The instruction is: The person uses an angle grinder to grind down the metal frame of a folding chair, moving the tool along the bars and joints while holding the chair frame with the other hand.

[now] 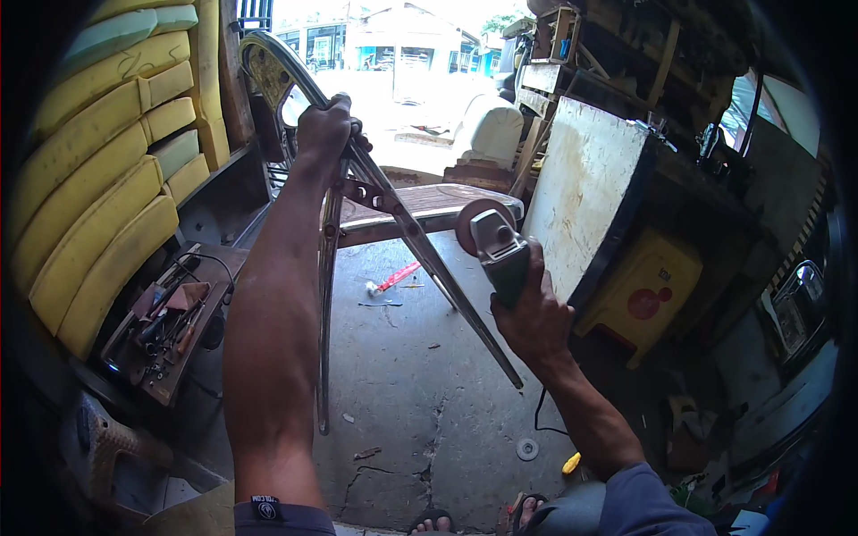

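Observation:
My left hand (326, 134) is closed around the upper part of a shiny metal chair frame (413, 230). Two long tubular legs spread downward from it, and a bracket joins them near the middle. In my right hand (536, 320) is an angle grinder (506, 263) with a dark green body and a metal head. Its round reddish-brown disc (472, 221) points up and away, to the right of the frame and apart from it. Behind the frame stands a low bench (429, 204) with a metal edge; I cannot tell whether they touch.
Yellow foam cushions (107, 192) are stacked at left, above a tray of hand tools (183, 313). A red-handled tool (393, 279), a loose disc (527, 448) and a yellow object (571, 463) lie on the floor. A white panel (585, 192) and a yellow plastic stool (657, 290) stand at right.

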A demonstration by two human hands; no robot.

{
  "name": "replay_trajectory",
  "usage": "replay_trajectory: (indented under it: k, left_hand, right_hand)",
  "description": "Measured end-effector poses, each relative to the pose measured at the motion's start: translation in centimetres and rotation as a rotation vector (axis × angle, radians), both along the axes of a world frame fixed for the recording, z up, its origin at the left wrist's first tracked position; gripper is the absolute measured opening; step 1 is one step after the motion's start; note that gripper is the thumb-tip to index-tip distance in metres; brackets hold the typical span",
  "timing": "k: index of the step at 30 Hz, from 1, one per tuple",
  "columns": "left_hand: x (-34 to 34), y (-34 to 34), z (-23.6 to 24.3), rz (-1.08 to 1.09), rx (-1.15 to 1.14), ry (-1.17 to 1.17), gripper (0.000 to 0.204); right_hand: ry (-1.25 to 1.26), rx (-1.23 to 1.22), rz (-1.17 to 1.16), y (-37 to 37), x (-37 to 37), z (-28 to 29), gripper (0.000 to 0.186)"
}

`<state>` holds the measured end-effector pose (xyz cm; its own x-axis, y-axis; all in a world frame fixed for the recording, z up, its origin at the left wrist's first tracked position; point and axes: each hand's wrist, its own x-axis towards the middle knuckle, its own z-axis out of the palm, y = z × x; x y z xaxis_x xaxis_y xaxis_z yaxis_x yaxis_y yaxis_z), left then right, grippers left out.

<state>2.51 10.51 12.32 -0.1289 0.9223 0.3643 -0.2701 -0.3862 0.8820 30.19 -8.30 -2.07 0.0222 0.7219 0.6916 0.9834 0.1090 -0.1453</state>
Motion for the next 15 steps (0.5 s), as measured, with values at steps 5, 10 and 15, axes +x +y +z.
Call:
replay_trajectory:
  k: [5, 10, 15]
  left_hand:
    - [-0.3, 0.6, -0.1, 0.018, -0.012, 0.010, 0.025]
    - [-0.4, 1.9, -0.5, 0.002, 0.021, 0.003, 0.030]
    - [-0.4, 1.7, -0.6, -0.010, 0.007, -0.020, 0.027]
  right_hand:
    - [0.136, -0.124, -0.105, 0.2, 1.9, 0.7, 0.102]
    - [0.165, -0.077, -0.164, 0.7, 4.0, 0.5, 0.106]
    - [0.085, -0.113, -0.221, 0.6, 2.8, -0.3, 0.107]
